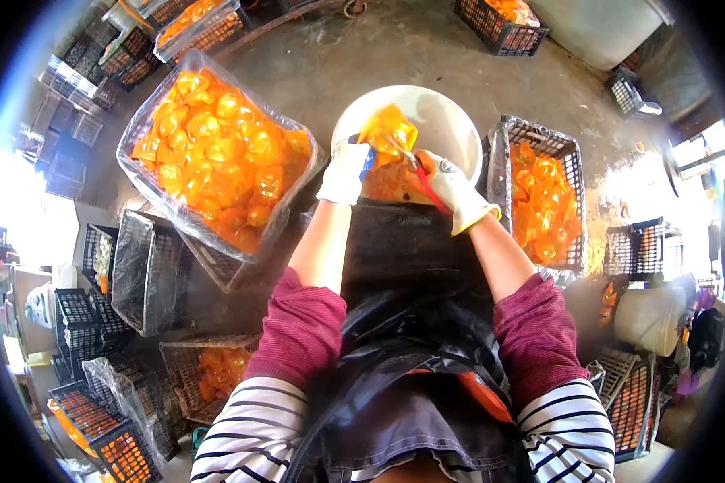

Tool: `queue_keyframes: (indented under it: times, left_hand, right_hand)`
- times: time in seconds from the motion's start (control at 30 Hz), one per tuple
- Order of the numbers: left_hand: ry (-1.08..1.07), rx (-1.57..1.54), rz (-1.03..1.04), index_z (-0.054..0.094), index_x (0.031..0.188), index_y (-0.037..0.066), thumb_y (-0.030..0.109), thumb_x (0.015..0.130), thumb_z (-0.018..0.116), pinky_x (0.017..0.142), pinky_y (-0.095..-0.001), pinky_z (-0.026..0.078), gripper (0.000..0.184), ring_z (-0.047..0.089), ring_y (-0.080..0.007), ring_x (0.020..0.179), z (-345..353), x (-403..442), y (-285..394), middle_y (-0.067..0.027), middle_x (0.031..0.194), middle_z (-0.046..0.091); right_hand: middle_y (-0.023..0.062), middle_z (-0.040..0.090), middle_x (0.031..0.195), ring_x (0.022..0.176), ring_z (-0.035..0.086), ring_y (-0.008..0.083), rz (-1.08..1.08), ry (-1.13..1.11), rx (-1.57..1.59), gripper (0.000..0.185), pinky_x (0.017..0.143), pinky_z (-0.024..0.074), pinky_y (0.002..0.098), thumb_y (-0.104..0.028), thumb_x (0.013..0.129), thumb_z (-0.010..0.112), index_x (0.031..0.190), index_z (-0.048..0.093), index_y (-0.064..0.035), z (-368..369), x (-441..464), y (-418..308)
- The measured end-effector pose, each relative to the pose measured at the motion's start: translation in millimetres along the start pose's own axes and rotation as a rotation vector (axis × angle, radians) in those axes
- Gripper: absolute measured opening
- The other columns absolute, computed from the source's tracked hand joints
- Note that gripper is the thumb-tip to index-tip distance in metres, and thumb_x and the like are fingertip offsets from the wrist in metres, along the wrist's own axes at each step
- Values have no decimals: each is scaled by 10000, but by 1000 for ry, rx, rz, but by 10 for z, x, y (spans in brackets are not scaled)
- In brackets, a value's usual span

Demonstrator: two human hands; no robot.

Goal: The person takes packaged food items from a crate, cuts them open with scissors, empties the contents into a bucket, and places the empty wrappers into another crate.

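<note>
My left hand (348, 171), in a white glove, is closed on a glossy orange piece (389, 129) that looks like fruit peel. Red-handled scissors (432, 190) are gripped in my gloved right hand (451, 189), with their blades against that piece. Both hands are over a round white tub (451, 121), which has orange scraps (391, 183) in its near part. On the left, a plastic-lined crate (294, 193) is heaped with similar shiny orange pieces (217, 153). More of them (544, 201) lie in a black crate (573, 173) to the right.
Stacked black crates (84, 326) and a lined crate (141, 274) stand at the left. A wooden-coloured crate (181, 370) with orange pieces is near my left elbow. Another filled crate (503, 32) stands ahead on the concrete floor (362, 52). A white bucket (648, 322) is at the right.
</note>
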State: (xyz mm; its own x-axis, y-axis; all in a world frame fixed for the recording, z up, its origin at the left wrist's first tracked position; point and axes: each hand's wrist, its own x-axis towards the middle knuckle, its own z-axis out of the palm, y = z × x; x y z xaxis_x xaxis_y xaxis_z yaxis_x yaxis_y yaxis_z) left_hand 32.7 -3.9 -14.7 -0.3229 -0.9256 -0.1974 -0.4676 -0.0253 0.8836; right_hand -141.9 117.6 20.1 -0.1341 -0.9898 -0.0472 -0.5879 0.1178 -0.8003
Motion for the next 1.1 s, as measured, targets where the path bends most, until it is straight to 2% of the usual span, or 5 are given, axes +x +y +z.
queue_keyframes:
  times: [0.53,0.73,0.8,0.93,1.1]
  left_hand:
    - [145,422,219,631,1085,11,168,786,560,764,-400,509,345,654,-330,837,17,-135,109,-182,905,671]
    - [-4,-942,-198,608,1181,108,274,838,631,770,-368,550,381,647,-277,904,104,-23,105,-104,1111,636]
    - [-158,-1097,86,593,1189,96,229,873,647,797,-363,548,347,627,-265,979,271,45,-11,-77,1156,609]
    - [-138,-762,385,588,1148,27,148,885,644,829,-291,515,295,626,-224,951,368,111,71,-105,1018,649]
    - [-11,-520,39,611,1136,3,190,920,600,798,-276,501,286,635,-180,906,228,-202,453,-123,1022,664]
  right_hand:
    - [147,658,865,787,632,264,-3,-73,-95,275,729,475,342,-303,908,597,1025,628,-56,-44,-9,63]
    - [71,660,843,717,627,149,182,-110,204,265,607,491,298,-261,912,624,1051,636,-36,-84,38,-1]
    - [55,664,847,696,618,141,222,-72,601,270,576,487,279,-253,911,631,1053,641,-23,-1,78,110]
    - [41,649,824,691,605,130,215,-93,460,255,552,502,260,-227,902,645,1058,642,-26,31,103,77]
    - [72,637,844,720,611,136,194,-106,279,258,573,517,276,-243,898,649,1047,624,-35,-47,89,111]
